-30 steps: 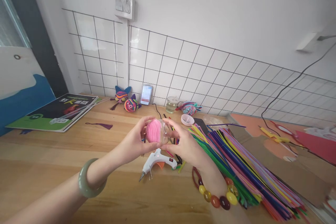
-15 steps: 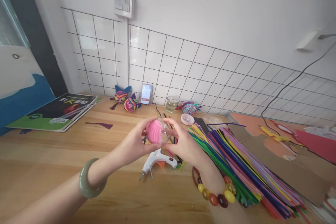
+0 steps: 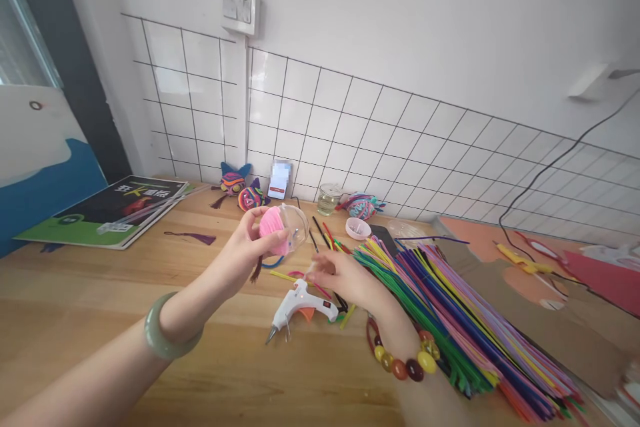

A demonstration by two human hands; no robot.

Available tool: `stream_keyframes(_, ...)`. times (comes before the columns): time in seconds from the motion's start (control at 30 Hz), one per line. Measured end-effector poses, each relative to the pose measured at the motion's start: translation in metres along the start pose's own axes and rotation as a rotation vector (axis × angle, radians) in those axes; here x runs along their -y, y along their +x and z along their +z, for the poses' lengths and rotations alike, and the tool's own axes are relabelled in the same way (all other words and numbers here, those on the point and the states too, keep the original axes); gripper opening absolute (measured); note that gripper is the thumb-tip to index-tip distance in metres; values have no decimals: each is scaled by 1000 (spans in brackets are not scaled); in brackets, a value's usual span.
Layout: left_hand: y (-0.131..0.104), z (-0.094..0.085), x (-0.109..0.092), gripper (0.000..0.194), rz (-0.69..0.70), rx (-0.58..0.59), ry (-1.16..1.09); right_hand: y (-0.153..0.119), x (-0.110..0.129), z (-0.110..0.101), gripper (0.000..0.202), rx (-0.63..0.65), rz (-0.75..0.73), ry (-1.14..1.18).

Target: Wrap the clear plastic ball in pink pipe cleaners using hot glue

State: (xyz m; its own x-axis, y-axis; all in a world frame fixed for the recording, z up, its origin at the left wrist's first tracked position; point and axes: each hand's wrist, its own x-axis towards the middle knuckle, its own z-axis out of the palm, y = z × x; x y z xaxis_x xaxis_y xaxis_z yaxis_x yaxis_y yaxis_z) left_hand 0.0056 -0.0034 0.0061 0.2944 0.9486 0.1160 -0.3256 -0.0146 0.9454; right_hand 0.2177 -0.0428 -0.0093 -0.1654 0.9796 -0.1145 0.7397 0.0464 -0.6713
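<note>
My left hand grips a clear round shell whose left side is covered with pink fuzzy strands; a dark red tassel hangs beneath. Apart from it, my right hand hovers with bent, spread fingers and nothing visible between them. Just below the right fingers lies a white glue gun, nozzle pointing down-left. Loose coloured pipe cleaners are on the table around and behind the gun.
Bundled pipe cleaners spread at the right beside brown cardboard. Along the back are fuzzy ornaments, a phone, a glass jar and a small bowl. A book and purple tassel lie left.
My right hand has let go of the clear shell and moved slightly down. My left hand has carried the shell left and up, and the hanging tassel now shows.
</note>
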Motion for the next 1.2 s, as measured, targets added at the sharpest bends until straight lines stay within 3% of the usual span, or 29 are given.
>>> stream_keyframes(0.13,1,-2,-1,58,-22,75,-143,10,-15,8,23,208,53,-180)
stream_keyframes(0.33,0,-4,1,78,29,144,-217,21,-24,23,41,336,53,-312)
stream_keyframes(0.57,1,-6,4,81,55,150,-204,27,-32,24,36,411,30,-325)
stream_keyframes(0.9,2,-4,3,49,-19,139,-360,30,-34,23,40,439,16,-241)
stream_keyframes(1.07,3,-4,2,37,-50,117,-405,30,-32,20,33,458,49,-123)
stream_keyframes(1.2,5,-8,-5,43,9,81,-358,26,-29,12,24,413,65,93)
